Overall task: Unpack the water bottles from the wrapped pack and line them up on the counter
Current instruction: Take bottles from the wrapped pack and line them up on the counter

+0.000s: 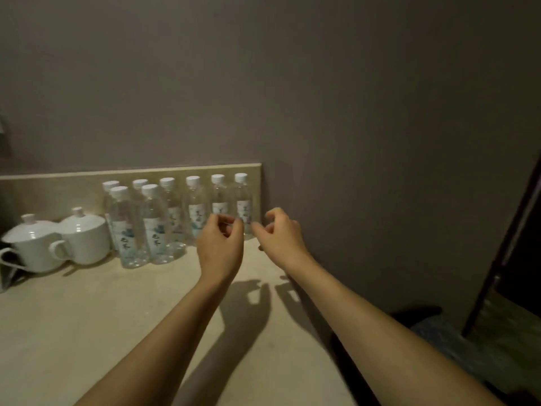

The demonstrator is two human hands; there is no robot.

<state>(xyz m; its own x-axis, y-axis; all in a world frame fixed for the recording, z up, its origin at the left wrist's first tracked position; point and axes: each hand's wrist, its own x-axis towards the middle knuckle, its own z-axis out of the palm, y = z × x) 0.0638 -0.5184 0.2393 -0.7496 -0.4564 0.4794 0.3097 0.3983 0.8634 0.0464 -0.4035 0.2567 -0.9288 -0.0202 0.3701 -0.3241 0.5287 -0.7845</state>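
Several clear water bottles (155,227) with white caps and pale labels stand upright on the beige counter (102,332). Most form a row along the low backsplash, and two stand in front at the left end. My left hand (219,247) hovers in front of the second bottle from the right, fingers loosely curled, holding nothing. My right hand (281,235) hangs just right of the rightmost bottle (243,206), near the counter's right edge, fingers also curled and empty. Both hands partly hide the lower halves of the right-hand bottles.
Two white lidded cups (85,238) with handles stand left of the bottles. The grey wall (380,142) closes the counter on its right. Crumpled bluish plastic (445,344) lies low on the right, beside a dark door frame (509,238).
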